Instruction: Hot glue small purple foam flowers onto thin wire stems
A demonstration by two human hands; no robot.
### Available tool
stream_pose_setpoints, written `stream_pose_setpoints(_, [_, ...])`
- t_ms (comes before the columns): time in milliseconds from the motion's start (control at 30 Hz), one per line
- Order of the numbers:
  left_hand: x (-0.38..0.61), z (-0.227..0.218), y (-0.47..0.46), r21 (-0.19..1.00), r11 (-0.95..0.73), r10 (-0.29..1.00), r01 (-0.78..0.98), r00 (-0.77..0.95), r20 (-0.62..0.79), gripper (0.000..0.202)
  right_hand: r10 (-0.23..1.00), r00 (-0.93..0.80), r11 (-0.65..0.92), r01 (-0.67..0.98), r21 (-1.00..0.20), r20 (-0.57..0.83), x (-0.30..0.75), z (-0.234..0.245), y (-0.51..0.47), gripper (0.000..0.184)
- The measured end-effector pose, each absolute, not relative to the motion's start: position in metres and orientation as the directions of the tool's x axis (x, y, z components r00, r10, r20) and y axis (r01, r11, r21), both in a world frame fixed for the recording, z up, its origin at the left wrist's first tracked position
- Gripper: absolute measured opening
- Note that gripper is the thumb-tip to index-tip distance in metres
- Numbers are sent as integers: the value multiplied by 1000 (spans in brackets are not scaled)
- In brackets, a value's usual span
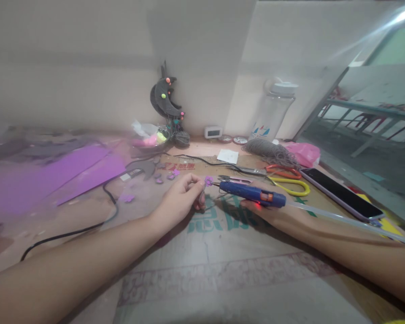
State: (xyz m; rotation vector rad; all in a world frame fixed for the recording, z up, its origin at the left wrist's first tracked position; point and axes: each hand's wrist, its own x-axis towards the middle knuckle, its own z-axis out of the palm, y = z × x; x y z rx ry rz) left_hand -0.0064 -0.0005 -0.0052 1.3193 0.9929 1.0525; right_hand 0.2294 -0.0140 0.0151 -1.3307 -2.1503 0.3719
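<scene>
Pinched between the fingers of my left hand [185, 192] is a small purple flower [209, 181]. My right hand [266, 211] is wrapped round a blue hot glue gun [248, 192], its red light glowing. The gun's nozzle points left and meets the flower's edge; whether it touches I cannot tell. A long clear glue stick [344, 218] sticks out of the gun's back end. Left of my left hand lie several loose purple petal pieces [170, 176] and another purple flower [127, 198].
Purple sheets [91, 168] lie at left beside a black cord [70, 233]. Yellow-handled scissors [292, 185], grey yarn [272, 150] and a phone [340, 193] are at right. Behind stand a clear bottle [273, 112], a small white clock [213, 132] and a grey crescent moon ornament [165, 96].
</scene>
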Motion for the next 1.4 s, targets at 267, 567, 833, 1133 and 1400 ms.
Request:
stream_pose_setpoints(267, [-6,-9,1,999,-17,972,-48,232,28,19,925,-253,376,722,-581,283,232,14,-15,27])
stream_pose_setpoints(567, [-5,-13,2,998,-33,975,-50,218,43,21,931,-142,314,784,-536,336,245,38,-1,40])
stream_pose_setpoints(833, [-4,-13,2,999,-24,972,-33,232,31,24,954,-94,227,848,-479,285,262,51,84,36])
stream_pose_setpoints(1133, [-3,-11,3,1000,5,972,11,235,-7,29,978,-59,139,902,-410,201,257,28,156,32])
stream_pose_setpoints(1400, [-3,-10,3,1000,-29,973,12,231,25,25,969,-108,170,944,-282,223,272,35,136,36])
